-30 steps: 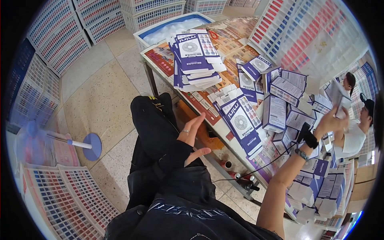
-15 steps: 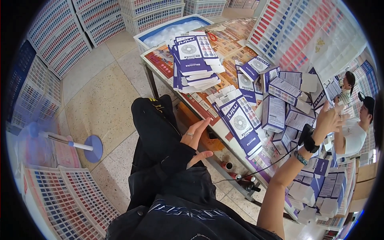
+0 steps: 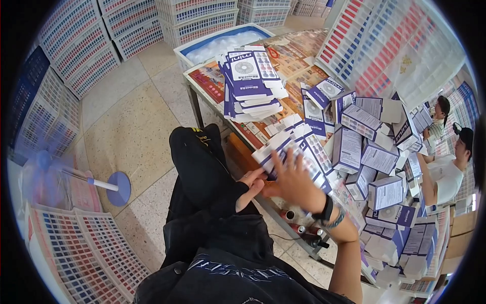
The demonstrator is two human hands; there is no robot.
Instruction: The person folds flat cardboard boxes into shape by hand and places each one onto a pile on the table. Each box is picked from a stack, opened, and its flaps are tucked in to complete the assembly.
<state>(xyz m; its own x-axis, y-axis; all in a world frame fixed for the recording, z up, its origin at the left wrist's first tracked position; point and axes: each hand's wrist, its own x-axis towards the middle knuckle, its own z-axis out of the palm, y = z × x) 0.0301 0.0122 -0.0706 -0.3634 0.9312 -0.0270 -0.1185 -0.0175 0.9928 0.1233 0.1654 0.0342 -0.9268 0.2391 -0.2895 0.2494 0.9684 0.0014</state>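
Note:
Several flat purple-and-white cartons (image 3: 316, 159) are stacked near the table's left edge. One flat carton (image 3: 266, 153) sticks out past that edge, askew from the stack. Over it my right hand (image 3: 298, 182), blurred by motion, spreads its fingers; a black wristband and a beaded bracelet circle that wrist. My left hand (image 3: 248, 190) is held low by the table edge, fingers stretched toward the carton's near corner, its fingertips partly covered. Whether they touch the carton I cannot tell. Further back lies a taller stack of flat cartons (image 3: 248, 76).
Formed cartons (image 3: 349, 147) are heaped on the table's right side. A blue-rimmed tub (image 3: 185, 50) with white contents stands behind the table. Red cans (image 3: 298, 229) sit under the edge. A fan (image 3: 119, 187) and crates (image 3: 91, 248) are at left. Co-workers (image 3: 450, 162) sit at right.
My right hand has come left from the formed cartons onto the flat stack. A flat carton now juts toward my left hand. A formed carton now stands upright where my right hand was.

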